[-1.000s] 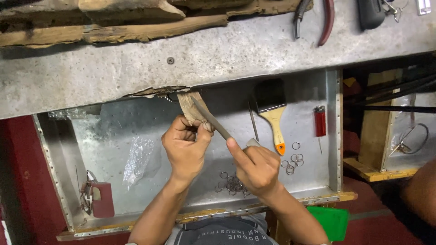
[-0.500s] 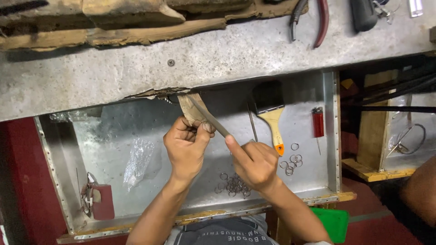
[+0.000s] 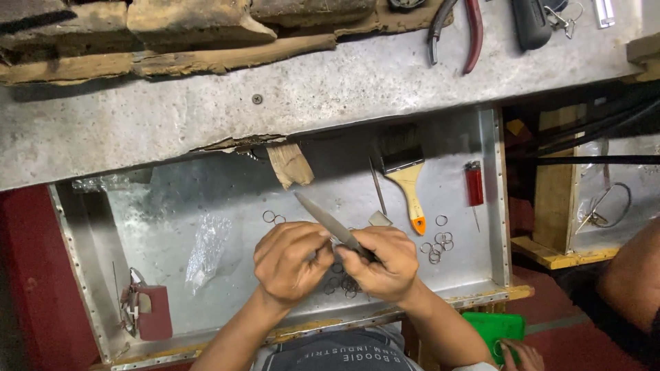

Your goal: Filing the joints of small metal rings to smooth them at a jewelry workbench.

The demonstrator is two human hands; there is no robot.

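Nearby, brush, lighter, perhaps rings

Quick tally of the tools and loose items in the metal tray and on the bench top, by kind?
Flat metal file held in both hands: 1
Wooden-handled paintbrush: 1
Red lighter: 1
Red-handled pliers: 1
Crumpled clear plastic bag: 1
Total: 5
Small metal rings: too many overlap to count.
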